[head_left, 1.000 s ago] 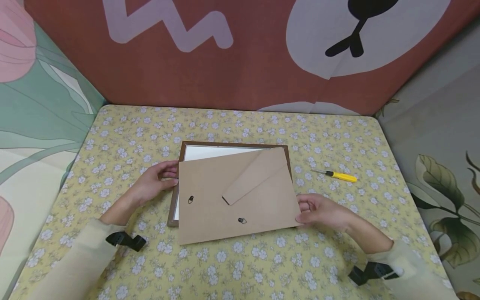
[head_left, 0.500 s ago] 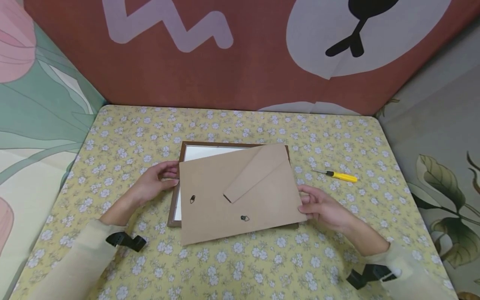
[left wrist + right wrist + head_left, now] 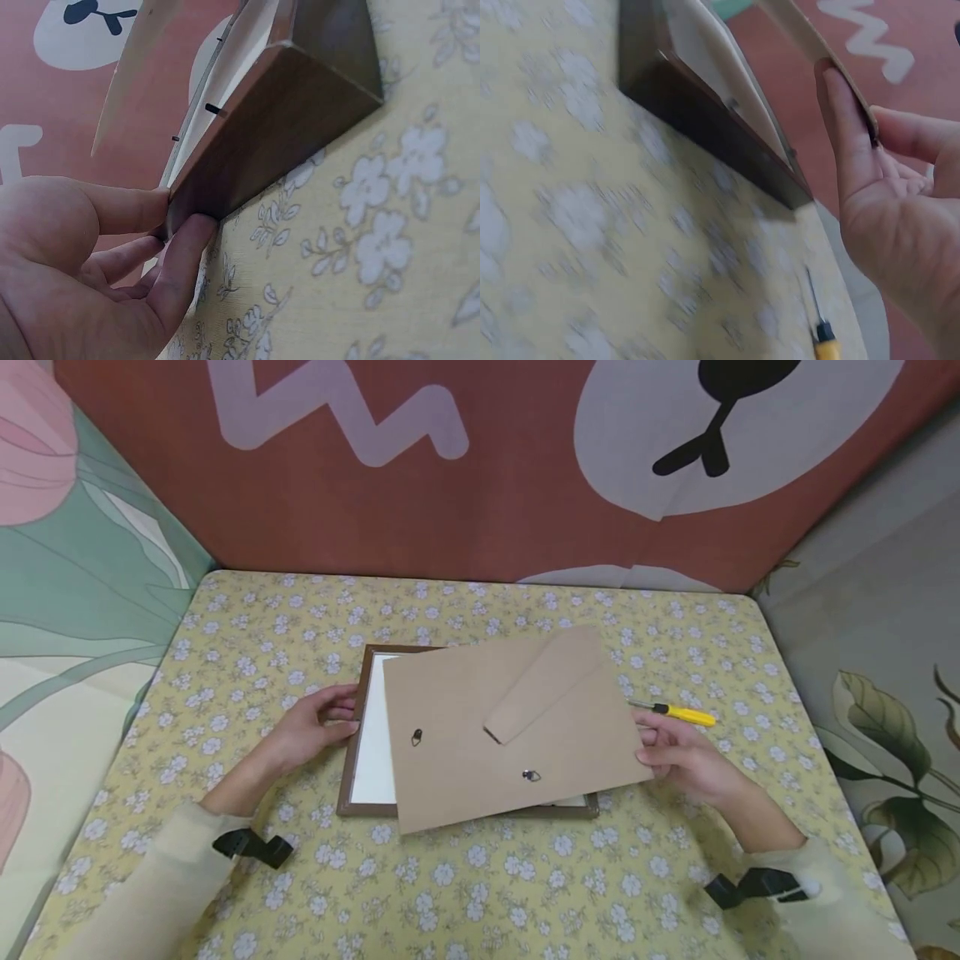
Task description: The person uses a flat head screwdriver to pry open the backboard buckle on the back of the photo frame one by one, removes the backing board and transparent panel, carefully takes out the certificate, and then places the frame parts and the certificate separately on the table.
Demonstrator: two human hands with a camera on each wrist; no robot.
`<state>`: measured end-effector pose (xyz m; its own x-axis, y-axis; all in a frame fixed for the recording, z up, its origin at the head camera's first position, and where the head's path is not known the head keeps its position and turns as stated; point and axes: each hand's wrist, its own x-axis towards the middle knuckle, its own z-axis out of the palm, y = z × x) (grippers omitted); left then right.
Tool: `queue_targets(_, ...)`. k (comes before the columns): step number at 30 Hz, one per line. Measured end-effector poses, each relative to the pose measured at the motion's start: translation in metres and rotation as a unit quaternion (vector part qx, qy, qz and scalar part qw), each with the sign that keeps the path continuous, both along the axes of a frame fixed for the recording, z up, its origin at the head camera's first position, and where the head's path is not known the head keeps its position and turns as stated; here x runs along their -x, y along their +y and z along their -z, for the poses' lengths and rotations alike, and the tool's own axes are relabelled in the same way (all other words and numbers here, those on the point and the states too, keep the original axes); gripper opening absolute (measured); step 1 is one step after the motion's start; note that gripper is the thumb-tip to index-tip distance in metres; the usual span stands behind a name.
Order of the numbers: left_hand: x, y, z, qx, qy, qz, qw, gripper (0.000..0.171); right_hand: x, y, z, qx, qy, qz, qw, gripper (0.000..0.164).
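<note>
A brown picture frame (image 3: pixel 349 781) lies face down on the table, its inside showing white at the left. My left hand (image 3: pixel 311 727) holds the frame's left side, thumb and fingers at its edge in the left wrist view. Tilted above the frame is a brown backing board (image 3: pixel 457 702), which covers most of it. The board carries a folded stand leg (image 3: pixel 543 685) and two small hanging rings. With thumb and fingers, my right hand (image 3: pixel 686 760) pinches the board's right edge. In the right wrist view, the board (image 3: pixel 799 26) stands apart from the frame (image 3: pixel 705 124).
A yellow-handled screwdriver (image 3: pixel 686 716) lies to the right, just beyond my right hand. A yellow flowered cloth (image 3: pixel 480 902) covers the table. Patterned hangings (image 3: pixel 510 510) stand along the back and both sides.
My right hand has moved right and up, carrying the backing board with it. More of the frame's white inside shows at the left. My left hand has stayed in place.
</note>
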<state>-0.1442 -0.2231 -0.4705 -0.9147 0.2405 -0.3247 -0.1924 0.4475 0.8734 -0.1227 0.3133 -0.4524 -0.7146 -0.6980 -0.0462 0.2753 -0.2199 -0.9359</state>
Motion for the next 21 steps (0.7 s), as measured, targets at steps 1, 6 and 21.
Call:
queue_targets(1, -0.001, 0.000, 0.000, -0.006, -0.003, -0.001, 1.0000, 0.065, 0.002, 0.005, -0.001, 0.006, 0.006, 0.001, 1.000, 0.061)
queue_targets(6, -0.006, 0.001, -0.001, -0.010, -0.012, 0.000, 0.9999, 0.066, 0.014, 0.032, -0.004, 0.018, 0.021, 0.013, 1.000, 0.061)
queue_targets(21, -0.006, 0.001, 0.003, -0.017, -0.020, -0.002, 0.9997, 0.063, 0.043, 0.131, -0.022, 0.092, -0.027, 0.174, 0.980, 0.054)
